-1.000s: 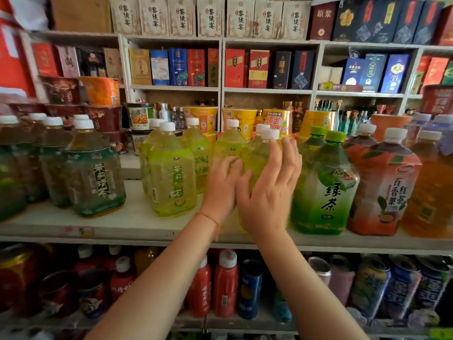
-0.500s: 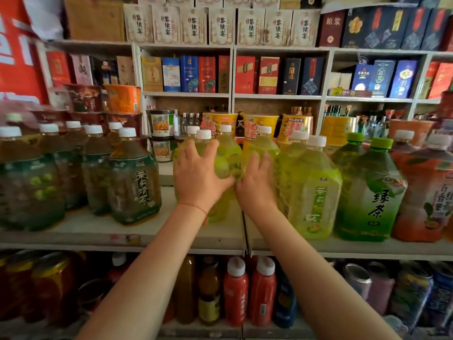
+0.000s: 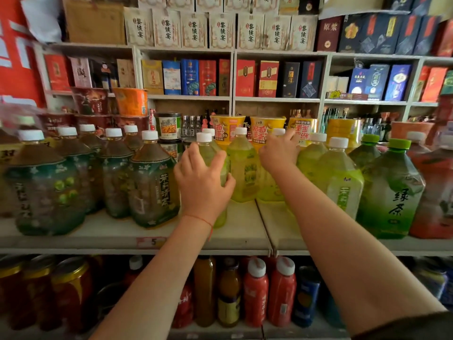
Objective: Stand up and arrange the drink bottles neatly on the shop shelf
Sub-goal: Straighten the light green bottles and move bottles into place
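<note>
Fingers of our left hand [image 3: 203, 185] curl around a yellow-green bottle [image 3: 208, 158] while our right hand [image 3: 278, 153] grips another bottle [image 3: 269, 187] behind.

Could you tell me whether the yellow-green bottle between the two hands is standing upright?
Upright: the yellow-green bottle stands on the shelf, white cap on top.
</note>
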{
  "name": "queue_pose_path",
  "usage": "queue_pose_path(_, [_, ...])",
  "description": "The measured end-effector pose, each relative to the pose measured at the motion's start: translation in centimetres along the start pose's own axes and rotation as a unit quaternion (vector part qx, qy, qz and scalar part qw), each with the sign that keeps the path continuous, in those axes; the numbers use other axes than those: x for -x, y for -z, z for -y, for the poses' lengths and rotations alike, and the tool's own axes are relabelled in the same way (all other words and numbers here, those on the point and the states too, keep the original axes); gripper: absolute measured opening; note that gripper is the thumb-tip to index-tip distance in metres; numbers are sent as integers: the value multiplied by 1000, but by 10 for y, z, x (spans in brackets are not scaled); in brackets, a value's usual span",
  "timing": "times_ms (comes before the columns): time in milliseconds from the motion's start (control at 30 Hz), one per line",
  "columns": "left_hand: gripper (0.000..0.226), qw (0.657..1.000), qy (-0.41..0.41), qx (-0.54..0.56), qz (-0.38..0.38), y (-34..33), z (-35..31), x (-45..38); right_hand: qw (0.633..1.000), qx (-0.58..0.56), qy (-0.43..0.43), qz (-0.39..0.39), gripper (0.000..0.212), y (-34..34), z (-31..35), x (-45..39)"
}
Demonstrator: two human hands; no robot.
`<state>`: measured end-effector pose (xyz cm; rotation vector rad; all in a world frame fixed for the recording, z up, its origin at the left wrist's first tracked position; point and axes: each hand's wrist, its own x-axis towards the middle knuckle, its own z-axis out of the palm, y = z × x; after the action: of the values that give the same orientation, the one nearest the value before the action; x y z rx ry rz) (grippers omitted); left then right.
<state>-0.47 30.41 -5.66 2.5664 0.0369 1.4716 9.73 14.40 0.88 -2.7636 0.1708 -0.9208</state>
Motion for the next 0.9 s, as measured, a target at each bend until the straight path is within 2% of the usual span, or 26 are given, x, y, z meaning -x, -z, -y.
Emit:
queue_pose_path(100, [46, 1000, 1, 3, -13, -2, 1, 0, 998, -6, -7, 61, 40, 0, 6, -7])
queue_pose_path(167, [47, 1000, 8, 10, -10, -3, 0, 0, 997, -2, -10, 72, 40, 0, 9, -11])
queue_pose_path(367, [51, 999, 25, 37, -3, -3, 0, 1, 999, -33, -12, 38, 41, -3, 10, -13])
queue_pose_path(500, [54, 998, 19, 57, -9, -2, -3, 1, 997, -64, 14, 32, 40, -3, 24, -11])
queue_pose_path(567, [54, 998, 19, 57, -3, -2, -8, 1, 998, -41, 34, 25, 38, -2, 30, -8])
queue_pose_path(667, [56, 998, 24, 48, 11, -5, -14, -1, 997, 0, 75, -18, 34, 0, 37, 3])
queue_pose_path(767, [57, 999, 20, 46, -10, -8, -15, -2, 990, 8, 116, -76, 29, 3, 35, 10])
queue_pose_path(833, [60, 997, 23, 67, -20, -9, -13, -2, 988, -21, 128, -88, 26, 4, 30, 13])
queue_pose_path(900, [68, 992, 39, 115, -19, -11, -12, 1, 986, -88, 132, -56, 28, 3, 26, 15])
